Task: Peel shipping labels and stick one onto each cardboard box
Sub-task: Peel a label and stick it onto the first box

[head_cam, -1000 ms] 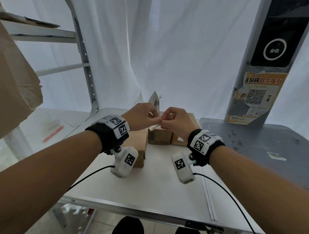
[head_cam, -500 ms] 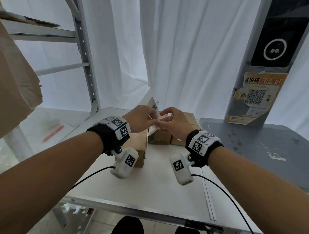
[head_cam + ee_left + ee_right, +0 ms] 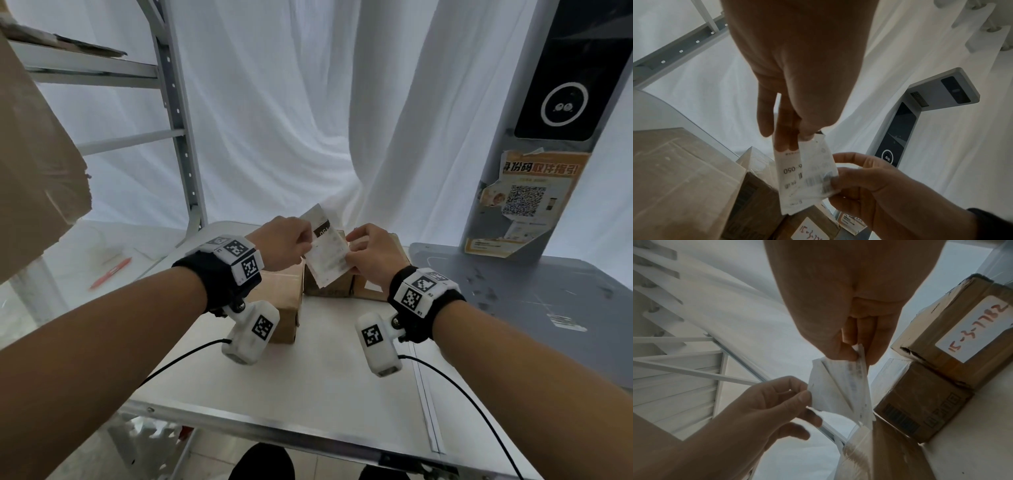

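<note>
Both hands hold a white shipping label in the air above the cardboard boxes. My left hand pinches its upper left edge between thumb and fingers. My right hand pinches the right edge, where the printed sheet parts from a second sheet behind it. A larger taped box sits under my left wrist. A small box with a barcode stands behind it, and beside that a box bearing a hand-written white sticker.
The boxes stand on a white table with a metal front edge. A grey kiosk with a QR poster rises at the right on a grey platform. A metal shelf frame stands left, with a red pen beyond it.
The hands have drawn apart sideways and the label now shows wide between them, its two sheets separating. Before, the fingertips met close together over a narrow strip.
</note>
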